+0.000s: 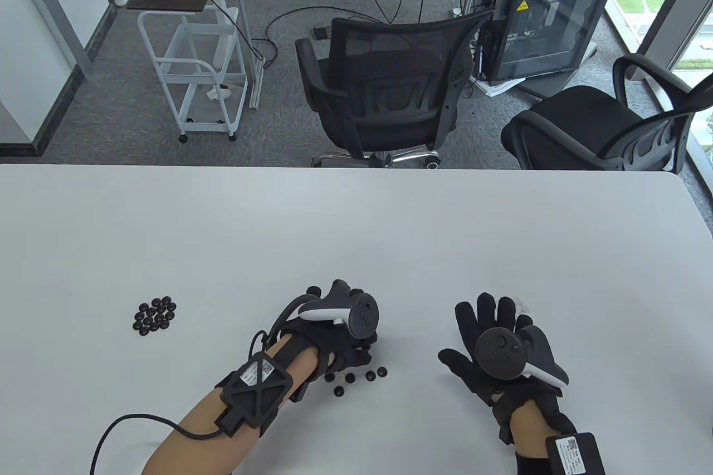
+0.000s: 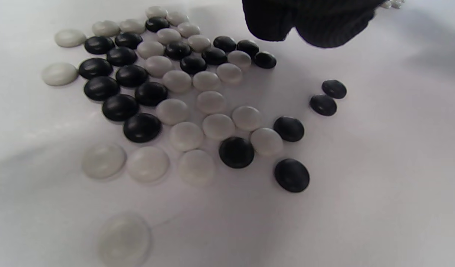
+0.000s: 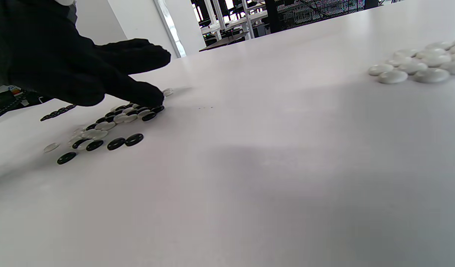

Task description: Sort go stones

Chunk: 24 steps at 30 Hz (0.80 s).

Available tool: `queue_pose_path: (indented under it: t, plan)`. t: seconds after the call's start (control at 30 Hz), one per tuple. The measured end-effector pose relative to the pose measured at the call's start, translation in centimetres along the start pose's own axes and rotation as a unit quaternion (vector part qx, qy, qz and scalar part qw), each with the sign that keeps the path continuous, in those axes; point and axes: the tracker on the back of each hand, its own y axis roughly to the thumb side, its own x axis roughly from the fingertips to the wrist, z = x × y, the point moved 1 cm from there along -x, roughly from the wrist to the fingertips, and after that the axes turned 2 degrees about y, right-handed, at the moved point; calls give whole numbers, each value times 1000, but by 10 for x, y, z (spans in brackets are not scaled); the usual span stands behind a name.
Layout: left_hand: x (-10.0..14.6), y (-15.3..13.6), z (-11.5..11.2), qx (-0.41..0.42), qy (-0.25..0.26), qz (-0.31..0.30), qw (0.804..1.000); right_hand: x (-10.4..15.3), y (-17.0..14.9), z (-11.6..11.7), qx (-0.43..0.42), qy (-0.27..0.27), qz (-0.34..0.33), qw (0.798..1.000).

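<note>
Black and white stones sit mixed in one pile near-centre on the table, under my left hand. Sorted blacks lie far left, whites right. Left fingers curl down onto the pile's edge; whether they pinch a stone, I can't tell. Right hand lies flat, fingers spread, empty. Best to take loose outliers first, one stone per pinch, without scattering the rest.
</note>
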Motion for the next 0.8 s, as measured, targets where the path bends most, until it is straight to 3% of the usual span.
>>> queue_pose_path:
  t: [0.07,0.2,0.3,0.4,0.57,0.8]
  plan:
    - [-10,-2,0,10,-11,5,1000,1,-2,0,-1,1,2,1000]
    - [-34,-15,23,80,4,19,997,2,-3,-1,-1,3,5,1000]
    - [-50,-38,42,165,16,55,985,3,-4,0,2,6,5,1000]
    - [-51,-65,49,203,33,90,974,4,-3,-1,0,7,4,1000]
    - [-19,-139,35,256,38,159,953,7,-2,-4,5,3,-1,1000]
    - [54,-240,-13,340,45,261,903,8,-7,-3,9,15,7,1000]
